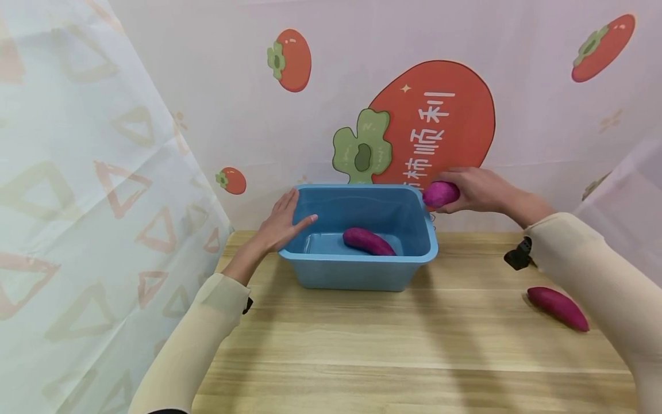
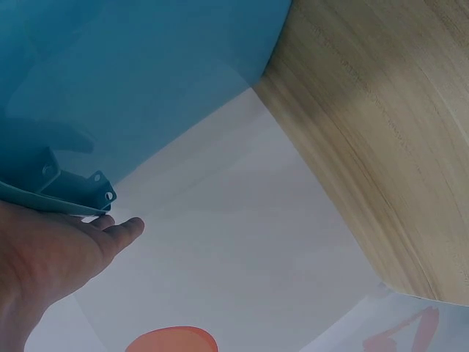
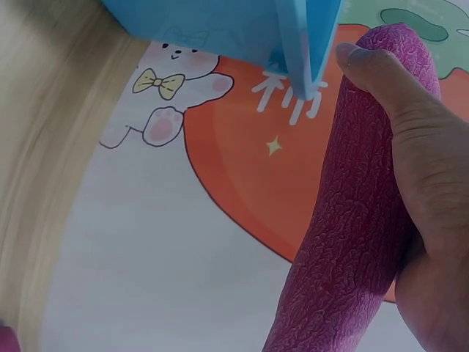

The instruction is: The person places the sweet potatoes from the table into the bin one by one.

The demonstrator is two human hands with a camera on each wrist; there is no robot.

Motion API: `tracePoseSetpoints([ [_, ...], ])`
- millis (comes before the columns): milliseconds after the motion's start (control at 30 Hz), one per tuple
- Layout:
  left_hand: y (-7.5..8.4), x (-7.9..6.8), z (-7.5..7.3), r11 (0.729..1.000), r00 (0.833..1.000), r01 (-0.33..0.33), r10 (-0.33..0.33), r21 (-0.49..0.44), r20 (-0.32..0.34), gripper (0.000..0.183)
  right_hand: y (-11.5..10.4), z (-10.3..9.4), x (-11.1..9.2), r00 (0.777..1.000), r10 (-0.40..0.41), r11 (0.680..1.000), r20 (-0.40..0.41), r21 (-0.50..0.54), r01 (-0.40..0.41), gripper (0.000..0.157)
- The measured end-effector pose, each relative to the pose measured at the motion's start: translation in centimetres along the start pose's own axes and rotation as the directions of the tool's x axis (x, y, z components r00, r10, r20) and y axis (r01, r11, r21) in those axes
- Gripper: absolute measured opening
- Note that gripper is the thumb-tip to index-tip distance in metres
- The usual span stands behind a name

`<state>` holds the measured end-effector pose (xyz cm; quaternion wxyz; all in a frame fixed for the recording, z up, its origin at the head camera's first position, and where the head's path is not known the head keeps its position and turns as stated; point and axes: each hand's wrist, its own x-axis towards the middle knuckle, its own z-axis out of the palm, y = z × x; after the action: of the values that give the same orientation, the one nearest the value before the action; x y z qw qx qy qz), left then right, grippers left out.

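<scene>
My right hand (image 1: 473, 190) grips a purple sweet potato (image 1: 441, 194) just off the upper right corner of the blue plastic bin (image 1: 357, 275). In the right wrist view the long, wrinkled sweet potato (image 3: 344, 198) slants across the hand (image 3: 432, 154), thumb along its upper end. Straight-fingered, my left hand (image 1: 281, 221) rests along the bin's left rim, thumb over the inside. From the left wrist view, that hand (image 2: 62, 253) lies against the rim's underside. Inside the bin, on its floor, lies another purple sweet potato (image 1: 368, 241).
A further purple sweet potato (image 1: 558, 309) lies on the wooden table (image 1: 331, 351) at the right, beneath the right forearm. Close behind the bin hangs a white cloth (image 1: 248, 103) printed with persimmons. A patterned sheet (image 1: 103, 230) borders the left side.
</scene>
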<state>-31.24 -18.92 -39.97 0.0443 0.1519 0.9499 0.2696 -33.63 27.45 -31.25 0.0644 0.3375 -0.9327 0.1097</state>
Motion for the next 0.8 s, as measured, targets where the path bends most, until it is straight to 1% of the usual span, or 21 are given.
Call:
tracePoseSetpoints([
  [167,0.0,0.0,0.1,1.0,1.0,0.004,-0.004,-0.003,0.002,0.101,-0.5,0.0,0.5,1.0,-0.017,1.0,0.007,0.014,0.017,0.069],
  [333,0.0,0.0,0.1,1.0,1.0,0.003,-0.003,-0.003,-0.001,0.1,-0.9,-0.1,1.1,1.0,-0.028,1.0,0.01,-0.01,0.028,0.07],
  [567,-0.1,0.1,0.2,1.0,1.0,0.004,-0.004,-0.009,-0.009,0.1,-1.7,-0.2,2.1,0.999,-0.018,1.0,0.031,-0.009,0.019,0.074],
  [800,-0.1,0.1,0.2,1.0,1.0,0.007,-0.007,-0.002,-0.004,0.101,-2.2,0.0,2.9,0.998,-0.019,1.0,0.053,-0.004,0.019,0.074],
])
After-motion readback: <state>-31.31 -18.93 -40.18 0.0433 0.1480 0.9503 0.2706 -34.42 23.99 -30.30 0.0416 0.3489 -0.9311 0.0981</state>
